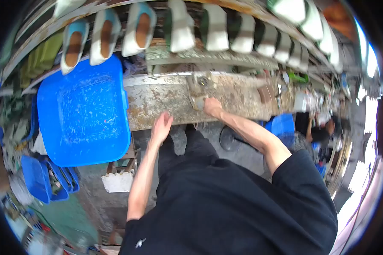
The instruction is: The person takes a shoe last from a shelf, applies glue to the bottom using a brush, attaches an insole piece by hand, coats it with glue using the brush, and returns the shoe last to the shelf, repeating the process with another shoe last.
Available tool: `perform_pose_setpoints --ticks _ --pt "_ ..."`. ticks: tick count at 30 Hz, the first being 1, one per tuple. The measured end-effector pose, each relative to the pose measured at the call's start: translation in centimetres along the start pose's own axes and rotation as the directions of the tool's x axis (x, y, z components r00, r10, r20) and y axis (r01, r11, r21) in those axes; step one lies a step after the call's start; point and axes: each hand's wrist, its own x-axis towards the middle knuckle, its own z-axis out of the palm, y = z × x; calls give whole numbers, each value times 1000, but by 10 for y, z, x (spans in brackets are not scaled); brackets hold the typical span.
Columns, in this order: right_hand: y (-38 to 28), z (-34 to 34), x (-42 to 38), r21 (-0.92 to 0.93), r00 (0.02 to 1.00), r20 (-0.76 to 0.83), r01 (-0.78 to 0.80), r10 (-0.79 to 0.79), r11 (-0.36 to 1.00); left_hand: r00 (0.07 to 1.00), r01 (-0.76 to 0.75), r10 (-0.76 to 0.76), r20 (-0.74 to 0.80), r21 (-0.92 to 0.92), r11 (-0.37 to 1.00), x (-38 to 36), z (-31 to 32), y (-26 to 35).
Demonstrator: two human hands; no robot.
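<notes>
My right hand (pixel 212 106) is closed in a fist over the worn workbench (pixel 157 100). It is right beside a pale, stained object (pixel 197 103) whose kind I cannot make out, and the closed fingers hide whatever they hold. Near the bench's front edge my left hand (pixel 161 127) hangs with its fingers loosely stretched and nothing visible in them. To the left of that hand is a large blue plastic tub (pixel 125 127), its inside scuffed with white marks. A small dark round item (pixel 203 80) lies on the bench just beyond my right hand.
White shoes (pixel 140 29) stand in a row on the rack above the bench. A brown block (pixel 266 94) lies farther right. Smaller blue bins (pixel 36 178) are at lower left, and another blue container (pixel 282 124) is at right. A person (pixel 321 131) is in the right background.
</notes>
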Motion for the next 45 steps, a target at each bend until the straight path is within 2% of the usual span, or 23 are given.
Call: perform_pose_setpoints --ticks 4,5,6,8,9,10,12,14,15,16,17,18,21,23,25,28,32,35,37,38,41,43,45 --pt "17 16 4 71 989 -136 71 -60 995 929 -367 361 80 325 872 97 33 78" --pt "14 3 -23 622 990 -117 9 82 783 888 -456 444 121 366 811 117 43 95" --pt "9 0 -63 958 982 -37 -18 184 287 826 -558 537 169 375 740 138 54 104" --pt "30 42 -127 994 992 -103 105 74 -24 807 -587 509 299 507 632 156 73 130" --pt "47 84 -160 976 977 -208 210 36 -56 812 -584 470 346 506 635 167 88 129" --pt "59 113 -210 949 939 -299 274 170 155 839 -543 395 373 555 630 164 98 142" --pt "93 226 -296 963 852 -117 -28 511 267 863 -506 380 334 568 649 172 122 138" --pt "114 389 -403 970 575 233 -194 784 -146 845 -533 443 300 545 647 166 134 146" --pt "104 398 -469 843 297 525 -311 798 -439 862 -504 414 293 576 643 157 139 158" --pt "90 530 -534 747 168 629 139 759 -650 846 -530 460 269 525 666 151 148 165" --pt "61 539 -596 685 -143 669 -264 730 -679 831 -551 499 244 473 687 147 157 169" --pt "33 553 -645 505 -296 736 -359 608 -785 829 -558 491 268 447 699 141 168 185" --pt "-35 592 -713 142 -303 912 -399 276 -906 804 -587 448 390 399 705 123 222 250" --pt "-47 607 -710 185 -155 950 -426 272 -886 749 -657 487 448 409 634 127 276 277" --pt "-2 570 -677 513 165 858 -309 486 -801 731 -674 479 486 403 619 135 330 301" --pt "105 552 -612 708 221 692 -20 688 -706 730 -680 484 482 446 583 155 408 317" --pt "320 404 -588 934 -79 239 291 968 -207 771 -637 467 434 528 562 193 479 290" --pt "487 232 -628 959 -282 -206 132 937 250 863 -499 431 264 577 647 153 487 320" --pt "563 131 -655 870 -405 -311 242 859 429 726 -674 684 67 268 689 56 447 395" --pt "599 96 -679 674 -405 -541 315 737 668 813 -582 581 37 19 813 -16 422 467" --pt "630 -34 -722 214 -223 -950 55 221 975 307 -893 930 -205 275 355 -152 331 613" --pt "630 -99 -731 -119 -54 -991 -39 -121 992 332 -863 830 -449 -499 76 -222 255 643" --pt "625 -110 -729 -204 66 -978 -99 -199 974 221 -651 740 -635 -661 -373 -285 203 659"
